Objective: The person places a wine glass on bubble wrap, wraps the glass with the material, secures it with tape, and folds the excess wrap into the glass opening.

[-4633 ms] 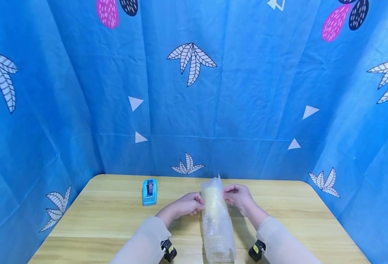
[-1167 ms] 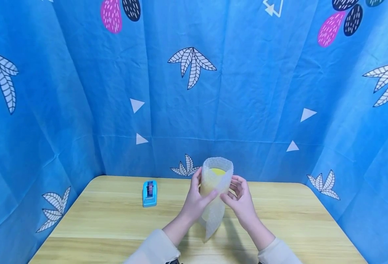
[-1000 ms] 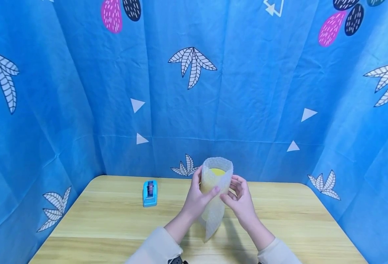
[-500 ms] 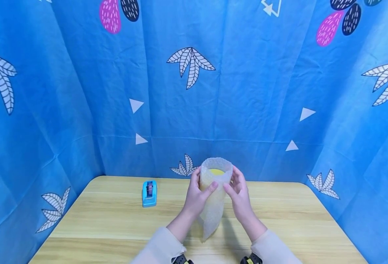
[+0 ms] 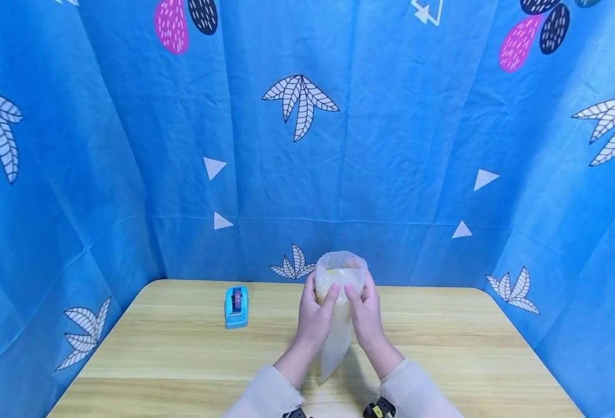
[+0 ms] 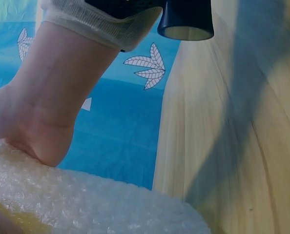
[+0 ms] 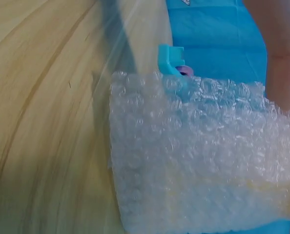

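Bubble wrap [image 5: 337,337] is rolled into an upright tube around a yellow object [image 6: 25,218], whose kind stays hidden by the wrap. My left hand [image 5: 312,316] grips the tube from the left, with its thumb on the near side. From the right, my right hand [image 5: 366,314] holds it the same way, and the two thumbs lie close together over the front. The tube's round mouth stands open above the fingers, with a sliver of yellow inside. A loose pointed corner of the wrap hangs low toward me. In the right wrist view the clear bubbles show large.
A blue tape dispenser [image 5: 236,307] with a roll of tape stands on the wooden table [image 5: 182,354], left of the hands. A blue patterned curtain [image 5: 307,186] closes off the back and both sides, right behind the table's far edge.
Earlier the wrapped bundle lay along the table; now it is upright. Lately my right hand has slid inward beside the left thumb, drawing the wrap's front across the yellow top.
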`<act>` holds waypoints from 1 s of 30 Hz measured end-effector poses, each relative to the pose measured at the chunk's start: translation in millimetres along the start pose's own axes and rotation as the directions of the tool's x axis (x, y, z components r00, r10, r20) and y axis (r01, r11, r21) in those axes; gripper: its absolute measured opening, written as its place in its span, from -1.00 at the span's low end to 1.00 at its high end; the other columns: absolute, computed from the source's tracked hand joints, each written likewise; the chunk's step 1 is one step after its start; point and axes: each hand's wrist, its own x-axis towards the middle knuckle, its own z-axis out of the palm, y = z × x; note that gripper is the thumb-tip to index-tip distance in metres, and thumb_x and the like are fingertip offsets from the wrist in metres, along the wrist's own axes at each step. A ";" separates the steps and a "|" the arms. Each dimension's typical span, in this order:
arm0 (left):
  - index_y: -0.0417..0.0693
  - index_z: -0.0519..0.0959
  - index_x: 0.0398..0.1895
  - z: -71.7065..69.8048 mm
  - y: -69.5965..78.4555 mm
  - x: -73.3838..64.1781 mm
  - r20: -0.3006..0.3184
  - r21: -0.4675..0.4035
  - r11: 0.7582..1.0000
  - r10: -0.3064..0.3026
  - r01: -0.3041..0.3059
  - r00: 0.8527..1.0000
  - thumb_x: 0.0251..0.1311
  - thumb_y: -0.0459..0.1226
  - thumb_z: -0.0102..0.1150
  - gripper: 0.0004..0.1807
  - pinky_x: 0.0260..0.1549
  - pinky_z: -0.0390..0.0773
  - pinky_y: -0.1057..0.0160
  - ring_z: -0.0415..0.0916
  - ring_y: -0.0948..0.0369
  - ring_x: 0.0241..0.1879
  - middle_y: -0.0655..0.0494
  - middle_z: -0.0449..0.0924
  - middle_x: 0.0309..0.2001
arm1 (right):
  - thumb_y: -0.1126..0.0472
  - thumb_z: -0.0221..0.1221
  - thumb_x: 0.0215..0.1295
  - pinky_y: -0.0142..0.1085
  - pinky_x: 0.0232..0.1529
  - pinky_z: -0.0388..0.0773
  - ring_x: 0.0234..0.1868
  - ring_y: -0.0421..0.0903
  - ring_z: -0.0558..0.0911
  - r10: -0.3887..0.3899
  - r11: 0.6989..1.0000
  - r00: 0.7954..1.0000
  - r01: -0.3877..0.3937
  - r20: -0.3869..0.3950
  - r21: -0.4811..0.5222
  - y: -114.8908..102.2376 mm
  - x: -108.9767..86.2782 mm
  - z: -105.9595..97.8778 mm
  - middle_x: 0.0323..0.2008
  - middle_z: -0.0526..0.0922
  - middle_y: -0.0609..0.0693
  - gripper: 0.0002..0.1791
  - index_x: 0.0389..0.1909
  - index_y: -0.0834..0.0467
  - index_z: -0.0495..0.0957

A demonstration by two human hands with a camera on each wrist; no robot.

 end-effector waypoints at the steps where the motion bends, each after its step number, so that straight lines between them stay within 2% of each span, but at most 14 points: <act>1: 0.02 0.25 0.45 0.8 -0.4 -0.7 -0.009 0.008 1.000 -0.001 0.001 1.000 0.41 -0.06 0.15 -0.38 0.10 0.57 0.05 0.48 0.05 0.14 -0.01 0.43 0.28 | 0.34 -0.02 0.45 -0.34 0.10 0.57 0.10 -0.10 0.56 0.007 1.000 1.000 -0.007 -0.011 -0.008 0.1 -0.5 1.0 0.22 0.47 0.24 -0.44 0.45 0.21 0.22; 7: 0.05 0.27 0.45 4.9 -0.9 -3.4 -0.058 0.037 0.999 -0.015 0.017 0.998 0.41 -0.04 0.14 -0.39 0.08 0.59 0.02 0.50 0.04 0.13 0.00 0.45 0.28 | 0.31 0.02 0.49 -0.40 0.05 0.58 0.03 -0.12 0.56 0.040 0.998 0.996 -0.044 -0.083 -0.044 -0.1 -3.5 6.0 0.13 0.50 0.15 -0.45 0.45 0.19 0.22; 10: 0.03 0.29 0.44 6.5 -1.2 -3.6 -0.083 0.037 0.999 -0.013 0.016 0.996 0.42 -0.07 0.14 -0.41 0.08 0.60 0.01 0.51 0.03 0.11 -0.01 0.46 0.26 | 0.31 0.03 0.49 -0.41 0.05 0.57 0.02 -0.13 0.55 0.033 0.997 0.994 -0.040 -0.108 -0.059 1.3 -4.2 8.8 0.12 0.50 0.19 -0.46 0.45 0.22 0.23; 17: 0.01 0.32 0.43 9.2 0.5 -3.8 -0.120 0.033 0.999 -0.025 0.030 0.992 0.42 -0.12 0.15 -0.44 0.11 0.58 0.01 0.52 0.05 0.09 -0.02 0.48 0.25 | 0.32 0.00 0.51 -0.42 0.04 0.57 0.05 -0.11 0.53 0.042 0.995 0.986 -0.056 -0.159 -0.084 1.6 -5.3 14.5 0.25 0.45 0.20 -0.43 0.49 0.18 0.18; 25: 0.04 0.30 0.45 10.6 1.8 -4.1 -0.144 0.051 0.994 -0.091 0.099 0.985 0.41 -0.14 0.12 -0.42 0.14 0.56 0.04 0.50 0.06 0.13 0.02 0.46 0.28 | 0.36 -0.04 0.50 -0.44 0.07 0.54 0.09 -0.09 0.49 0.086 0.991 0.980 -0.103 -0.181 -0.090 1.5 -6.1 16.7 0.32 0.41 0.14 -0.41 0.51 0.17 0.15; 30: 0.00 0.30 0.45 10.5 -1.6 -4.0 -0.142 0.058 0.996 -0.062 0.071 0.988 0.43 -0.14 0.10 -0.44 0.12 0.57 0.04 0.52 0.04 0.12 -0.03 0.47 0.27 | 0.37 -0.03 0.49 -0.45 0.08 0.54 0.09 -0.07 0.51 0.061 0.990 0.985 -0.080 -0.159 -0.117 5.1 -5.3 13.8 0.34 0.39 0.20 -0.38 0.52 0.22 0.11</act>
